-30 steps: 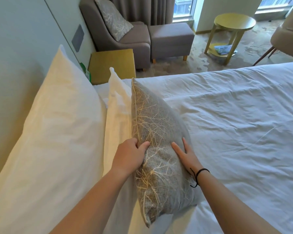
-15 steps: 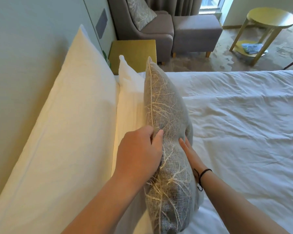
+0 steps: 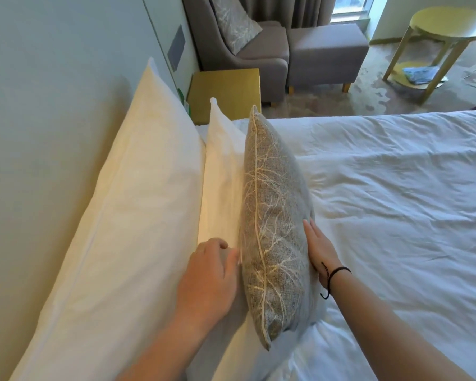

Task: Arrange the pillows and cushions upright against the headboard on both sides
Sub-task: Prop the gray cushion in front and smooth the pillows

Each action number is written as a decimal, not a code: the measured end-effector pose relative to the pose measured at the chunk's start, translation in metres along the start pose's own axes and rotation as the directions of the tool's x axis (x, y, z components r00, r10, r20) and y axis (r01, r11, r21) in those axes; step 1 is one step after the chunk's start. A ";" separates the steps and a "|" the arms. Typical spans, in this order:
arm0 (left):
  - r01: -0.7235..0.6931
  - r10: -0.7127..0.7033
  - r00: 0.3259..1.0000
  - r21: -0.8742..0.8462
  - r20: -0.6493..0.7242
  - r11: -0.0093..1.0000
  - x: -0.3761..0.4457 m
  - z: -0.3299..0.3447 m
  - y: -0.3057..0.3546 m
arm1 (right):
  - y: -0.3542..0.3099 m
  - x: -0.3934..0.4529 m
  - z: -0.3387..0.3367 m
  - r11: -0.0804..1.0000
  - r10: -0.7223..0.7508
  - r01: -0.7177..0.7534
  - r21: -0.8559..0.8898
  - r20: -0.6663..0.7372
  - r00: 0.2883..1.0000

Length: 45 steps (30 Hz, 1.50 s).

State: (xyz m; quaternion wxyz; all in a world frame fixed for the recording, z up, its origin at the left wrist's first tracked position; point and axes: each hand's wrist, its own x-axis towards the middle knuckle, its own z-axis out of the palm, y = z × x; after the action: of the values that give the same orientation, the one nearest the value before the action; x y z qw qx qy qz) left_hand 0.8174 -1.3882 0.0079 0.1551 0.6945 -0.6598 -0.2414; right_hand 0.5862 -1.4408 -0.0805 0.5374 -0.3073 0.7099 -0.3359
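The grey cushion (image 3: 275, 215) is standing on edge, long axis running away, between the left hand (image 3: 208, 276), apparently loosely curled behind it, and the flat, released right hand (image 3: 318, 250).

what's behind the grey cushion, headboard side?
Behind the grey cushion stands a smaller white pillow, then a large white pillow against the headboard. Their lower parts are hidden.

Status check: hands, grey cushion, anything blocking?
Left hand behind grey cushion, fingers curled at its back edge. Right hand flat on its front. Cushion upright against white pillow. Nothing blocking.
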 end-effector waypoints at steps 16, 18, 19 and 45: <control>0.512 -0.563 0.820 -0.578 0.108 0.635 -0.159 0.036 -0.087 | -0.036 -0.114 0.013 0.918 -0.319 0.321 -0.233 0.050 0.947; 0.481 -0.575 0.817 -0.602 0.046 0.637 -0.167 0.032 -0.086 | -0.034 -0.119 0.015 0.912 -0.308 0.320 -0.258 0.085 0.947; 0.432 -0.550 0.834 -0.584 -0.031 0.687 -0.171 0.026 -0.085 | -0.032 -0.120 0.016 0.907 -0.306 0.321 -0.273 0.099 0.947; 0.243 -0.239 0.969 -0.444 0.067 0.862 -0.249 -0.012 -0.141 | -0.007 -0.212 0.013 0.883 -0.242 0.265 -0.388 0.107 0.964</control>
State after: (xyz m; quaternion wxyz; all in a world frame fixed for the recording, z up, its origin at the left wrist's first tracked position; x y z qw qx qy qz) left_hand 0.9394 -1.1313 -0.0243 0.2767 0.7155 -0.4950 -0.4079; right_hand 0.6490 -1.2777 0.0402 0.4345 -0.5097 0.7018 -0.2428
